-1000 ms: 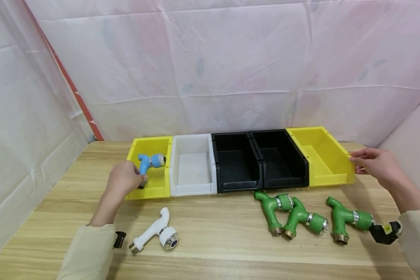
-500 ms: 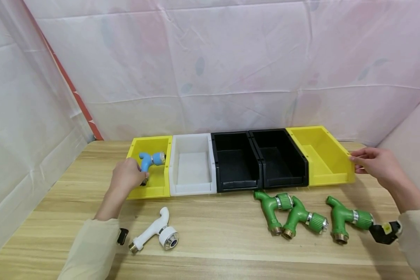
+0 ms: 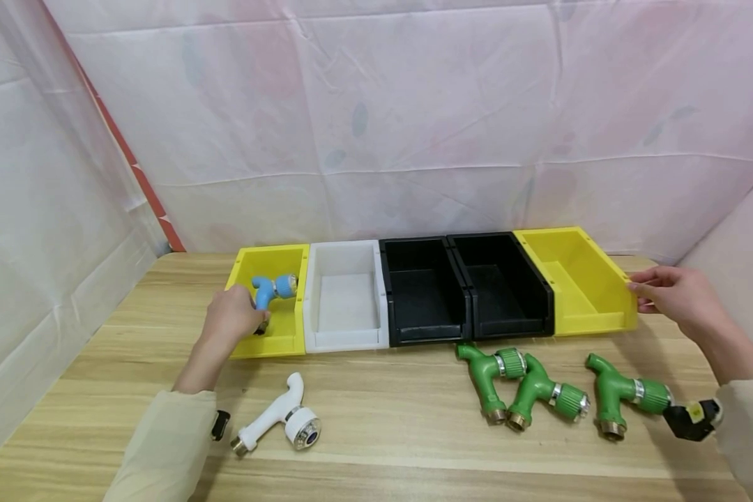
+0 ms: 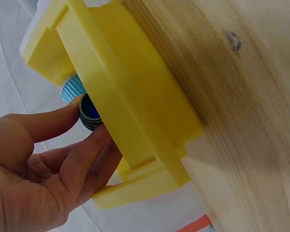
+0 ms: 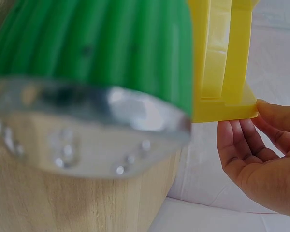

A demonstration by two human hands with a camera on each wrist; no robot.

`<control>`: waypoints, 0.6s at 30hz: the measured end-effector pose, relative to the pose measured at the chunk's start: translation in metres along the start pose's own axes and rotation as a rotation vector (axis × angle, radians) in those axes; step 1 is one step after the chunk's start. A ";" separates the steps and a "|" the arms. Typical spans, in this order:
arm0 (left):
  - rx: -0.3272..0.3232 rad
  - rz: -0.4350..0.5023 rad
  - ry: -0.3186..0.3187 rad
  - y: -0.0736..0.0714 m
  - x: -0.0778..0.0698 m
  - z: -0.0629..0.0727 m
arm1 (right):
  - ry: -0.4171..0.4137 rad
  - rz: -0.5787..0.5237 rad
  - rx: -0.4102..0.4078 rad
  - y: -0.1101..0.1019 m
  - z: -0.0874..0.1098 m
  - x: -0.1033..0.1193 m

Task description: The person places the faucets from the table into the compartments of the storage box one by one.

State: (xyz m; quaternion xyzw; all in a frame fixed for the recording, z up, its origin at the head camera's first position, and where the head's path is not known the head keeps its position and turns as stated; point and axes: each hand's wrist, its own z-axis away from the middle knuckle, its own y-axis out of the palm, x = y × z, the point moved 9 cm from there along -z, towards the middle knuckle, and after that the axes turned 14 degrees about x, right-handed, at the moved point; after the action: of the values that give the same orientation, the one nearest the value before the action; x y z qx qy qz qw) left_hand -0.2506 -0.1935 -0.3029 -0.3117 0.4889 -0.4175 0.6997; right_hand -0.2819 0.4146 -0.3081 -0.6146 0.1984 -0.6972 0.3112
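My left hand (image 3: 229, 319) pinches a blue tap (image 3: 263, 296) near its dark threaded end, inside the left yellow bin (image 3: 245, 348). In the left wrist view, thumb and fingers hold that threaded end (image 4: 90, 113), while the bin wall hides most of the tap. Whether the tap touches the bin floor I cannot tell. At the far right, my right hand (image 3: 684, 296) holds the right yellow bin (image 3: 592, 323) by its outer side, thumb at the edge and curled fingers against the wall. A white tap (image 3: 276, 413) lies on the table below my left hand.
Between the yellow bins stand a white bin (image 3: 346, 340) and two black bins, one (image 3: 429, 333) beside the other (image 3: 513, 326). Three green taps (image 3: 484, 380) (image 3: 539, 390) (image 3: 615, 392) lie in front, on the wooden table (image 3: 389, 446). A pale cloth (image 3: 414, 104) hangs behind.
My left hand and the blue tap have shifted slightly to the right within the left yellow bin. The right hand, the bins and the other taps stay where they were.
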 end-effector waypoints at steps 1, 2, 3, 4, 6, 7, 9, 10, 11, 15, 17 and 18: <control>0.002 -0.002 -0.002 0.000 0.000 0.000 | -0.001 -0.006 0.000 0.000 0.000 0.000; 0.005 -0.002 -0.005 0.001 0.000 0.000 | -0.006 -0.015 0.005 0.000 0.000 0.000; 0.007 -0.003 -0.007 0.001 0.000 0.000 | -0.008 -0.021 0.004 0.000 0.000 0.000; 0.008 -0.005 -0.005 0.001 0.001 0.000 | -0.009 -0.026 0.004 -0.001 0.000 -0.001; 0.005 -0.011 0.002 0.001 0.001 0.000 | -0.011 -0.031 0.003 -0.001 0.000 -0.001; 0.001 -0.011 0.007 0.000 0.001 0.000 | -0.011 -0.030 0.003 -0.001 0.000 -0.001; -0.008 -0.012 0.018 -0.001 0.001 0.000 | -0.009 -0.026 -0.001 -0.001 0.000 -0.001; -0.012 -0.011 0.022 -0.001 0.000 0.000 | -0.008 -0.024 0.000 -0.001 0.000 -0.001; -0.014 -0.007 0.024 -0.002 0.001 0.000 | -0.007 -0.024 0.000 -0.001 0.000 -0.001; -0.001 0.003 0.008 -0.001 0.002 0.000 | -0.002 -0.018 0.004 0.000 0.000 -0.001; 0.011 0.006 -0.002 0.000 0.003 0.000 | 0.003 -0.007 0.004 0.000 0.000 -0.001; 0.013 0.003 -0.004 0.000 0.003 0.000 | 0.005 -0.004 0.004 0.000 0.000 -0.001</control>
State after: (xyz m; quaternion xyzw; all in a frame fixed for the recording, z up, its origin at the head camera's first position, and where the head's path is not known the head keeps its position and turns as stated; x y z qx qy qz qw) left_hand -0.2505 -0.1959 -0.3043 -0.3071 0.4852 -0.4190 0.7034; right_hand -0.2817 0.4150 -0.3089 -0.6126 0.1965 -0.6998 0.3103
